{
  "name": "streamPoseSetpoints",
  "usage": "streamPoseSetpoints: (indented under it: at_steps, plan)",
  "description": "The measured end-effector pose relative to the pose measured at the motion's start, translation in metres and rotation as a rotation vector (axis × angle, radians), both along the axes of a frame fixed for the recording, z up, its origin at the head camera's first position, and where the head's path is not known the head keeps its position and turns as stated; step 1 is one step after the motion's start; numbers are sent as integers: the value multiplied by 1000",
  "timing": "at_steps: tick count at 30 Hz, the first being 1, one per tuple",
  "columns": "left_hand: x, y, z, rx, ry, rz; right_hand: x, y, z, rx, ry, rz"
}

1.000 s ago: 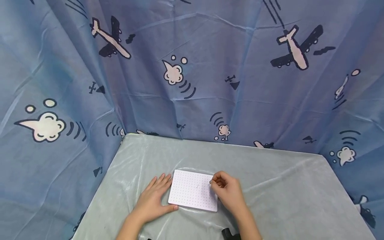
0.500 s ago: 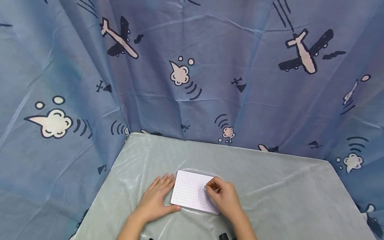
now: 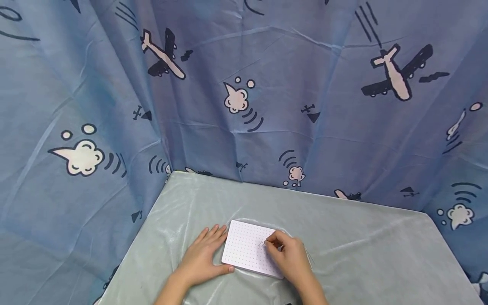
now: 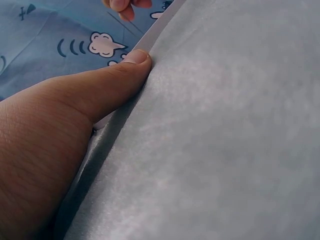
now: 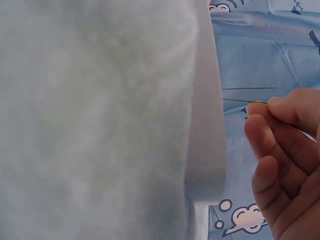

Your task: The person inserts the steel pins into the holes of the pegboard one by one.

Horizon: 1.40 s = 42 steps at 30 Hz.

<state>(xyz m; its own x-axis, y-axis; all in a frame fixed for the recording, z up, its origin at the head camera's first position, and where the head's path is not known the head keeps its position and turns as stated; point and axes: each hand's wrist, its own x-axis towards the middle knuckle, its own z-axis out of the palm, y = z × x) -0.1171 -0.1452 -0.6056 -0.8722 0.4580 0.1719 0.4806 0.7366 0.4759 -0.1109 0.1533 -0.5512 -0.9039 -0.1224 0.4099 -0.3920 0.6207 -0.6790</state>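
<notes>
A white block with a grid of small dots (image 3: pixel 244 250) lies on the cloth between my hands. My left hand (image 3: pixel 202 254) rests beside it, fingers spread and straight at its left side. In the left wrist view, the thumb (image 4: pixel 117 72) touches the block's front edge. Over the block's right part, my right hand (image 3: pixel 287 254) pinches a thin metal needle (image 5: pixel 237 100) between thumb and index finger, its far end right at the block's face. Close beside it, a second needle (image 5: pixel 250 88) stands out from the block, untouched by the fingers.
Pale grey-green velvety cloth (image 3: pixel 366 241) covers the table. A blue curtain (image 3: pixel 267 84) printed with planes and clouds hangs along the far and left sides. Fine thin lines (image 3: pixel 309 257) show beside the right wrist.
My right hand has moved left from near the block's right edge, bringing its needle close to the standing one. The left hand stays by the block. The head view has shifted slightly.
</notes>
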Motion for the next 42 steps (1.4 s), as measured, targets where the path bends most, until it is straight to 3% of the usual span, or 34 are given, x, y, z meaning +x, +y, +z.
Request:
streamPoseSetpoints:
  at_steps: [22,35,42]
  plan:
    - [-2,7,5,-22,-12,-17,4,3,-2,122,44,-50]
    - [1,0,2,-1,3,9,-1,-3,2,104,-106,-51]
    - [2,2,1,-5,-24,8,-2,19,16,104,-198,-87]
